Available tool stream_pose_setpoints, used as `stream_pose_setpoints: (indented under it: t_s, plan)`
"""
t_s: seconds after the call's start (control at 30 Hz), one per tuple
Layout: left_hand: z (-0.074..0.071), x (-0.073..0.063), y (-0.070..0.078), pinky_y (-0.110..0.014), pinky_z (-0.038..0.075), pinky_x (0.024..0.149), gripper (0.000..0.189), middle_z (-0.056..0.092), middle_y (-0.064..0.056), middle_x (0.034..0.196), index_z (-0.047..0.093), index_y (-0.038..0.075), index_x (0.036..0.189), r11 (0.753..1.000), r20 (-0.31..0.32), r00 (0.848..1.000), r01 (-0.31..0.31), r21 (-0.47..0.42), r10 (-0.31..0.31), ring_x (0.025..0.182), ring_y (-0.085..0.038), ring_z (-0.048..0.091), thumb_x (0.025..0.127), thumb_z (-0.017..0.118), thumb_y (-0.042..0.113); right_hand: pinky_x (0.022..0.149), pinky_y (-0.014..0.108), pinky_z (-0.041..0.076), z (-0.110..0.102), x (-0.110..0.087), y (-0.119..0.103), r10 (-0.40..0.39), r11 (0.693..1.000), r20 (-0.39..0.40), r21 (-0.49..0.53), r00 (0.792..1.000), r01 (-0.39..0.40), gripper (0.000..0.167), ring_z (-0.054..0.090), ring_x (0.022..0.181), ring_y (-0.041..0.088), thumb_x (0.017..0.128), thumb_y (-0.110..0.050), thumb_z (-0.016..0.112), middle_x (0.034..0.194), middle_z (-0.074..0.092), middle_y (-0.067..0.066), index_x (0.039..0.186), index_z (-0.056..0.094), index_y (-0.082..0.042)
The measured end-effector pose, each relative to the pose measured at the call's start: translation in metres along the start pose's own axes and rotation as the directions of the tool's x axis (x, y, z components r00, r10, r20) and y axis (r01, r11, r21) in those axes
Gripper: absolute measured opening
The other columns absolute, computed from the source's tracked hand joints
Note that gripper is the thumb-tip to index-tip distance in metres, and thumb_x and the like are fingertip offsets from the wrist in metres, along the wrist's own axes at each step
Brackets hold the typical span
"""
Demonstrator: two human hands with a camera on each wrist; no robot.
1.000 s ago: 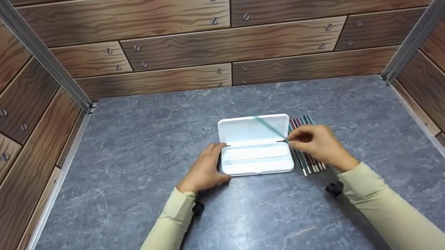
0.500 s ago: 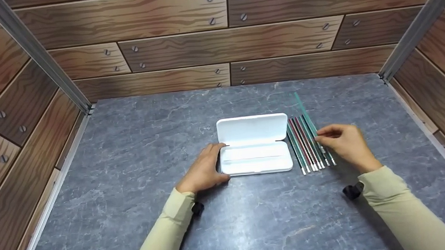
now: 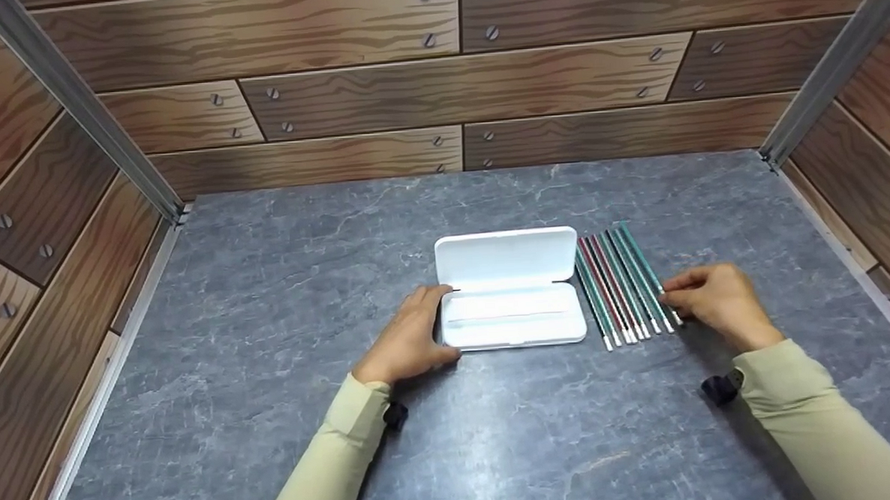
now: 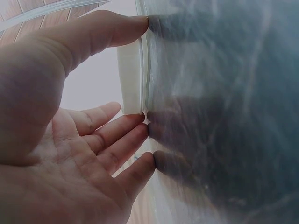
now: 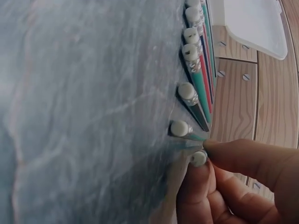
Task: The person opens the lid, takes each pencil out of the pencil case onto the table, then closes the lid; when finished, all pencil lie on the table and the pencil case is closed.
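Note:
A white pencil case lies on the table with its lid raised at the back. My left hand holds its left end, thumb at the front corner and fingers at the back corner; the left wrist view shows those fingers nearly straight, tips on the tabletop. To the right of the case, several pencils in green, red and dark colours lie side by side, white erasers toward me. My right hand pinches a green pencil near its eraser, at the right end of the row.
The grey marbled tabletop is bounded by wood-patterned panels at the back and both sides. Metal posts stand at the far corners. A small black device sits on each wrist.
My right hand has carried the green pencil from over the case's right side to the right, and lowered it beside the other pencils. The left hand has stayed on the case.

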State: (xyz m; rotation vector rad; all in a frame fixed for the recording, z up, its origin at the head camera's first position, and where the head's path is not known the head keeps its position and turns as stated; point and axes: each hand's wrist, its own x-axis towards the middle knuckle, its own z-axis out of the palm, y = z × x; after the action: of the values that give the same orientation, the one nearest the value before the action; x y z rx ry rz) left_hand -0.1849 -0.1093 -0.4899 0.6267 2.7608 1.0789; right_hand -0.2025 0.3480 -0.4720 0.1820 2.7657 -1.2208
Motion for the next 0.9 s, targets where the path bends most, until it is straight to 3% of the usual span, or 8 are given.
stream_pose_setpoints:
  t_s: [0.47, 0.67, 0.8, 0.9]
  plan:
    - [0.001, -0.001, -0.001, -0.056, 0.048, 0.126, 0.092, 0.059, -0.021, 0.149, 0.050, 0.001, 0.160, 1.000, 0.002, 1.000, 0.003, -0.005, -0.003, 0.143, -0.041, 0.055, 0.080, 0.094, 0.010, 0.063, 0.019, 0.060, 0.002, 0.000, 0.002, 0.021, 0.999, 0.006, -0.048, 1.000, -0.021, 0.035, 0.073, 0.070, 0.001, 0.099, -0.015, 0.081, 0.095, 0.085, 0.008, 0.120, 0.079, 0.012]
    - [0.001, -0.002, 0.000, -0.055, 0.049, 0.124, 0.092, 0.059, -0.019, 0.149, 0.050, 0.003, 0.160, 1.000, 0.006, 1.000, 0.011, -0.017, -0.011, 0.142, -0.039, 0.055, 0.080, 0.093, 0.010, 0.064, 0.020, 0.060, 0.002, 0.000, 0.000, 0.045, 0.997, 0.016, -0.065, 0.999, -0.044, 0.036, 0.073, 0.072, 0.003, 0.100, -0.019, 0.081, 0.095, 0.085, 0.006, 0.121, 0.080, 0.009]
    - [0.001, -0.002, -0.001, -0.055, 0.049, 0.124, 0.092, 0.059, -0.019, 0.148, 0.050, 0.004, 0.160, 1.000, 0.009, 1.000, 0.012, -0.007, -0.011, 0.142, -0.038, 0.055, 0.080, 0.093, 0.011, 0.062, 0.020, 0.057, 0.003, -0.001, -0.006, 0.014, 0.997, -0.045, -0.080, 0.999, -0.017, 0.032, 0.071, 0.069, 0.002, 0.100, -0.019, 0.080, 0.087, 0.084, 0.002, 0.118, 0.082, 0.008]
    - [0.000, -0.002, -0.001, -0.055, 0.049, 0.124, 0.091, 0.059, -0.018, 0.147, 0.051, 0.004, 0.160, 1.000, 0.005, 1.000, 0.012, 0.000, -0.012, 0.142, -0.039, 0.056, 0.080, 0.094, 0.011, 0.062, 0.019, 0.052, 0.006, -0.002, -0.017, -0.072, 0.990, -0.132, -0.130, 0.989, 0.055, 0.027, 0.067, 0.070, 0.003, 0.098, -0.020, 0.081, 0.088, 0.084, 0.008, 0.113, 0.085, 0.003]
